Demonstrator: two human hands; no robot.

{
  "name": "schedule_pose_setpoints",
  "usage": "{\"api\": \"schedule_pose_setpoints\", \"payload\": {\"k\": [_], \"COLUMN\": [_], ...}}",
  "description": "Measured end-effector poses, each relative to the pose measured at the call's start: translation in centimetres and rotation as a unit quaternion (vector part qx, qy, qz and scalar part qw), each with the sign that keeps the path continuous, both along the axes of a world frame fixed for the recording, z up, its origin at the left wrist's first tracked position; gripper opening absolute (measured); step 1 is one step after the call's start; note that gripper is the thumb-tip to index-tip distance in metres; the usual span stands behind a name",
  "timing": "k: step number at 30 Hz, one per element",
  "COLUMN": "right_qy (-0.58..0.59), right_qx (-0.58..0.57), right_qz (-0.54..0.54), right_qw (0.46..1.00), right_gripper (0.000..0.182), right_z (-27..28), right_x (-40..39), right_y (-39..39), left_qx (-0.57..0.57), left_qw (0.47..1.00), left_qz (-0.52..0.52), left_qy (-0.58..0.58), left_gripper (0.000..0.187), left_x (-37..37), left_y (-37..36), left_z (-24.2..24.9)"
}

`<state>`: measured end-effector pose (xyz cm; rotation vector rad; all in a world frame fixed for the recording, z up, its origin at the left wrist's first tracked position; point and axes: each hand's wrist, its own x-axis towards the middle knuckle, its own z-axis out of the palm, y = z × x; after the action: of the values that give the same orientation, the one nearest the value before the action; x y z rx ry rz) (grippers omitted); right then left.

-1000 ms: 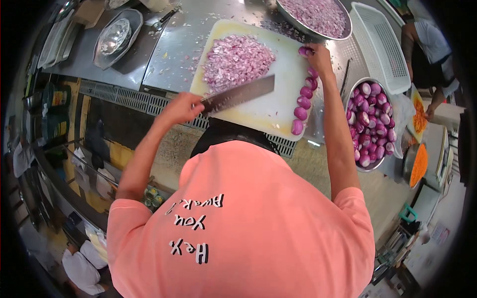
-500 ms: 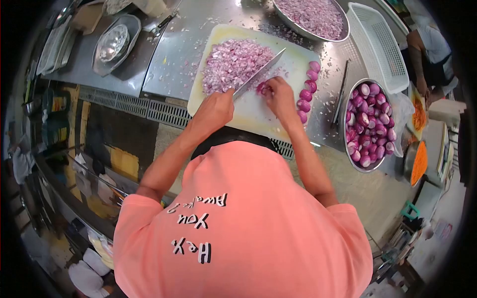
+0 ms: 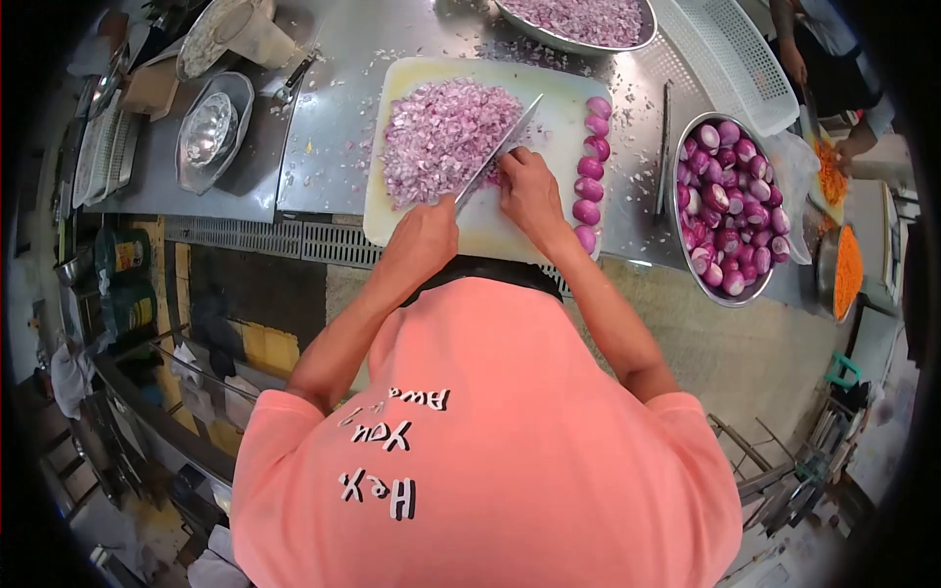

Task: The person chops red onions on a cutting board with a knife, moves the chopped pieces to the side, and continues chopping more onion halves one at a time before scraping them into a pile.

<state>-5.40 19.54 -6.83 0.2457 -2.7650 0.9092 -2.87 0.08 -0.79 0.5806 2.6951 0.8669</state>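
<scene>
My left hand is closed around the handle of a knife, whose blade slants up and right over the cutting board. A pile of chopped red onion lies just left of the blade. My right hand is at the right side of the blade, its fingers bent together over a piece of onion that they mostly hide. Along the board's right edge runs a row of several peeled onions.
A steel bowl of peeled onions stands at the right, below a white basket. Chopped onion fills another bowl at the top. Metal dishes sit at the left. Another person's hand touches orange shreds at the far right.
My right hand has moved left, close to the blade, and the onion in it is now mostly hidden. The whole view has shifted somewhat. The other person's arms have moved.
</scene>
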Motion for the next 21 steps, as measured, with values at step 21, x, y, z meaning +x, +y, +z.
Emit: {"api": "schedule_pose_setpoints", "payload": {"k": [21], "right_qy": [0.087], "right_qx": [-0.063], "right_qz": [-0.044], "right_qw": [0.993], "right_gripper": [0.016], "right_z": [-1.8], "right_x": [1.5], "right_y": [-0.5], "left_qx": [-0.027], "left_qw": [0.999], "left_qz": [-0.016], "left_qy": [0.015], "left_gripper": [0.012], "left_x": [0.3], "left_y": [0.4], "left_z": [-0.9]}}
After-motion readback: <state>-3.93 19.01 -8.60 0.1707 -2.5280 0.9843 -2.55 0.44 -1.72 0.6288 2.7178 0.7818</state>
